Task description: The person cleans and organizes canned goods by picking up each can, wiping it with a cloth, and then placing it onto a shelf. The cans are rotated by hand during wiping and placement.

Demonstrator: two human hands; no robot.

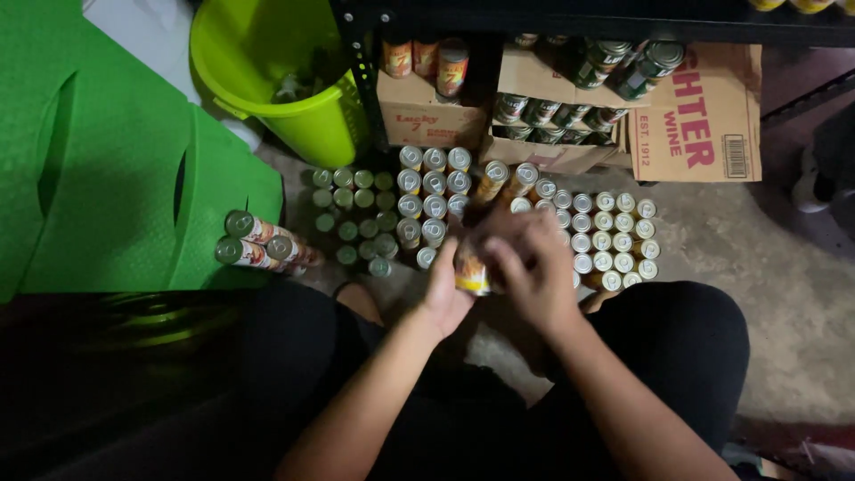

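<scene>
**Both hands on one can, rows of cans on the floor**

Left hand (445,289) cups a yellow-labelled can (470,272) from below and behind, fingers wrapped on it. Right hand (533,267) closes over the same can from the top and right side, fingers curled on it. The can sits between both palms, held above the floor, just in front of the person's knees and near the middle rows of cans.

Containers: a lime-green plastic bucket (267,85) stands upper left, some dark scraps inside, contents too dim to tell. Cardboard box on the left (427,120) sits under the shelf, a few orange-labelled cans on top of it. An open cardboard tray (557,89) next to it holds dark green cans, lying tilted. A larger printed carton (704,116) stands at right, two green cans resting at its top edge.

On the floor: a block of small green-topped cans (356,214) at left, upright. A block of silver-topped tall cans (434,200) in the middle, upright. A bigger grid of small silver-topped cans (606,236) at right, upright, packed touching. Two orange-labelled cans (258,240) lie on their sides far left, against a green perforated panel (116,169).

Surface is bare concrete floor (766,267), rough and speckled. A black metal shelf frame (365,80) runs across the top. Light is dim. The person sits low with dark trousers, knees spread either side of the hands.
</scene>
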